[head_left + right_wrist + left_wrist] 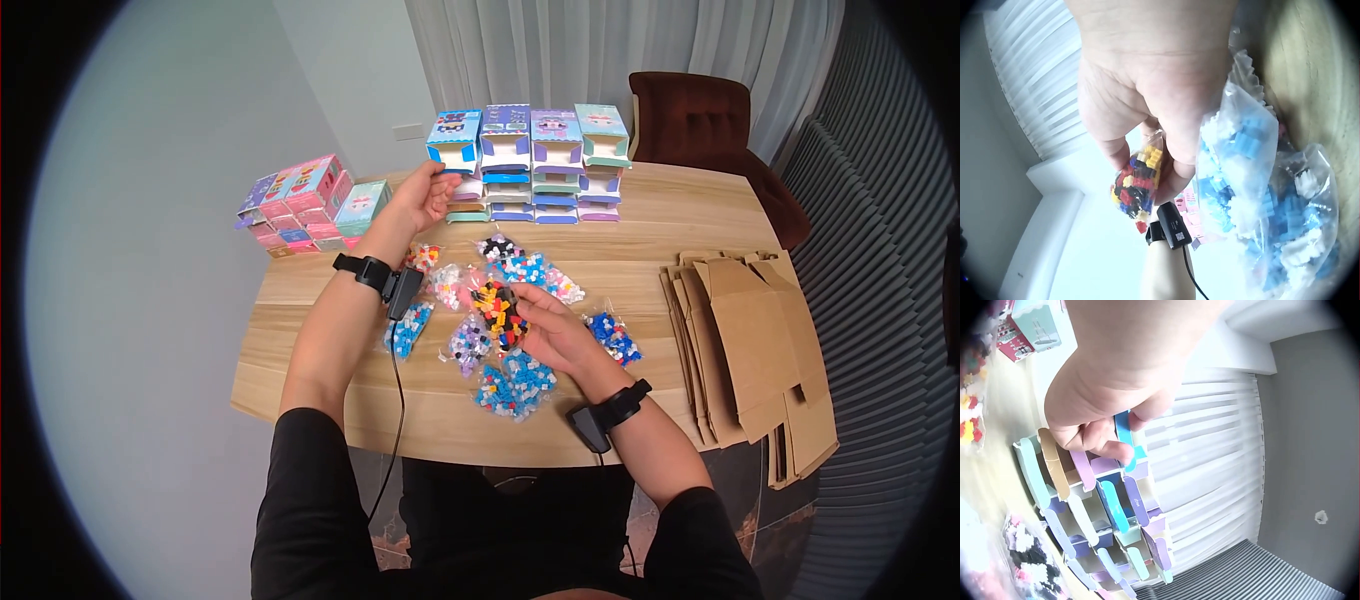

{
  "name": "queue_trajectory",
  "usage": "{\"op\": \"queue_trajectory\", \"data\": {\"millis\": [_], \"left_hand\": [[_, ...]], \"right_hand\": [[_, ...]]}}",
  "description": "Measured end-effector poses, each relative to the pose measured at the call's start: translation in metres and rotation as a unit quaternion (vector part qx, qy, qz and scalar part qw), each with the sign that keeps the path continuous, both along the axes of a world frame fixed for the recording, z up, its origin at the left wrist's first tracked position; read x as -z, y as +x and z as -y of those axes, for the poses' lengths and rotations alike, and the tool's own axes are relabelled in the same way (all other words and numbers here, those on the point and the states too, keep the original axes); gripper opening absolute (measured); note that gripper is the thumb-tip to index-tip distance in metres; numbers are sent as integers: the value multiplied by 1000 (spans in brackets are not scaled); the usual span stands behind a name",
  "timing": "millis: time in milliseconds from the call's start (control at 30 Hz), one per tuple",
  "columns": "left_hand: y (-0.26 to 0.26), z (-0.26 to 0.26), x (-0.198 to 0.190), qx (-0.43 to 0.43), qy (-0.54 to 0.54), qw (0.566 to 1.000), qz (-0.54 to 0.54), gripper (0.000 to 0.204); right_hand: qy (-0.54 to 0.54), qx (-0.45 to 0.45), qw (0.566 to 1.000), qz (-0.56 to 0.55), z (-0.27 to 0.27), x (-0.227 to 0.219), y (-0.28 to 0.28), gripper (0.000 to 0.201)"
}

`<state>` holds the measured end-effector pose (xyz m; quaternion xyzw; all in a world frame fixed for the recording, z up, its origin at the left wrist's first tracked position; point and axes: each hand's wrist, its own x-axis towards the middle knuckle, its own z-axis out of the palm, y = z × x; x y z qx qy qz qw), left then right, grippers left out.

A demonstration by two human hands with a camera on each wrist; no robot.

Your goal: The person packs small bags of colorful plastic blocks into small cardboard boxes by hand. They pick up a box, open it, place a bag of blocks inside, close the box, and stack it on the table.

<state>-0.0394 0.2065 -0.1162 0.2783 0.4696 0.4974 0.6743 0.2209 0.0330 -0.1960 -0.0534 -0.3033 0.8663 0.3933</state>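
My left hand (426, 200) is at the front of the top-left blue box (454, 128) in the stack; the left wrist view shows its thumb and fingers (1110, 449) pinching the box's blue flap (1124, 430). Over the middle of the table, my right hand (558, 332) grips a clear bag of black, yellow and red pieces (497, 312) between thumb and fingers. In the right wrist view the same bag (1138, 181) hangs from the fingertips, beside bags of blue and white pieces (1241, 150) lower down.
Several open-ended boxes (556, 128) form the stack at the back. Pink and green boxes (318, 188) stand at left. Bags of coloured pieces (515, 385) lie mid-table, another blue bag (612, 338) right of them. Flattened cardboard (765, 345) lies at the right edge, a brown chair (690, 120) behind.
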Motion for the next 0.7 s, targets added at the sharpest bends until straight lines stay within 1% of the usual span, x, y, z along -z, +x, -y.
{"op": "queue_trajectory", "data": {"millis": [133,233,267,367,400,500,533,600,633,700], "left_hand": [[-14,25,-3,3,21,1000,13,18],[-20,55,-6,2,75,997,-22,17],[-29,60,-1,27,121,991,-51,20],[-28,94,0,-21,192,980,-40,23],[-36,96,10,-32,219,975,-24,30],[-46,121,9,-23,310,949,48,37],[-40,136,-1,-66,312,946,64,46],[-47,149,0,-55,320,939,117,50],[-53,154,3,-49,323,934,145,52],[-56,161,11,5,297,934,199,57]], "right_hand": [[9,5,1000,1,0,-2,0,35],[1,12,1000,2,2,-3,0,35],[6,11,1000,3,1,-1,0,36],[16,1,1000,-10,1,-2,1,37],[15,1,1000,-10,1,-2,1,38],[10,2,1000,-8,1,-1,1,43],[7,-4,1000,-21,2,-3,2,45],[3,-16,999,-45,4,-9,5,51],[-9,-6,999,-50,3,-7,7,54],[-33,14,998,-59,1,0,10,60]]}}
